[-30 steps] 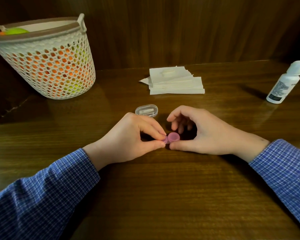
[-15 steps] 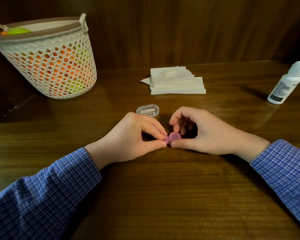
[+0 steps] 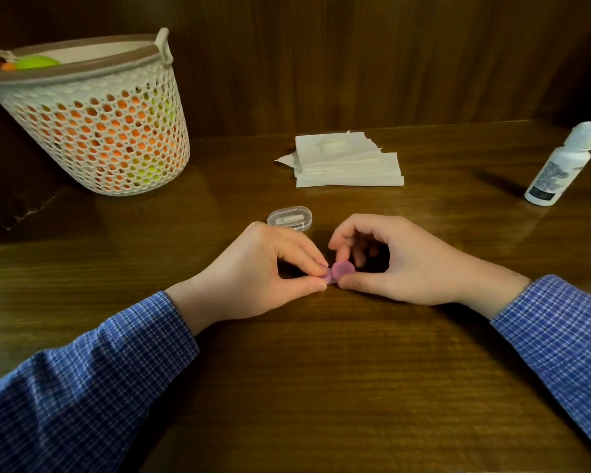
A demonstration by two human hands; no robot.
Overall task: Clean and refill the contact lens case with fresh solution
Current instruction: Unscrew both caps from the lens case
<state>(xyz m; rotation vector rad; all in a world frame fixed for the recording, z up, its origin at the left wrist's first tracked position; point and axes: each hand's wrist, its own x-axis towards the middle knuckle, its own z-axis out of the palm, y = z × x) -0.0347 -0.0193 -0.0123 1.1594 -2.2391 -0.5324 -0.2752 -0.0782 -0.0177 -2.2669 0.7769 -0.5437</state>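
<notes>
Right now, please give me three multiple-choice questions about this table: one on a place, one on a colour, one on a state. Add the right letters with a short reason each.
1. Where does the white bottle stand?
A. far right of the table
B. inside the basket
C. on the napkins

2. What colour is the lens case?
A. green
B. pink
C. black

3. How is the lens case held?
A. it lies untouched
B. only one hand holds it
C. both hands pinch it

Answers:
1. A: the bottle stands alone near the right edge, apart from the basket and the napkins.
2. B: pink plastic shows between the fingertips.
3. C: the left hand and the right hand each pinch one end with thumb and finger.
</notes>
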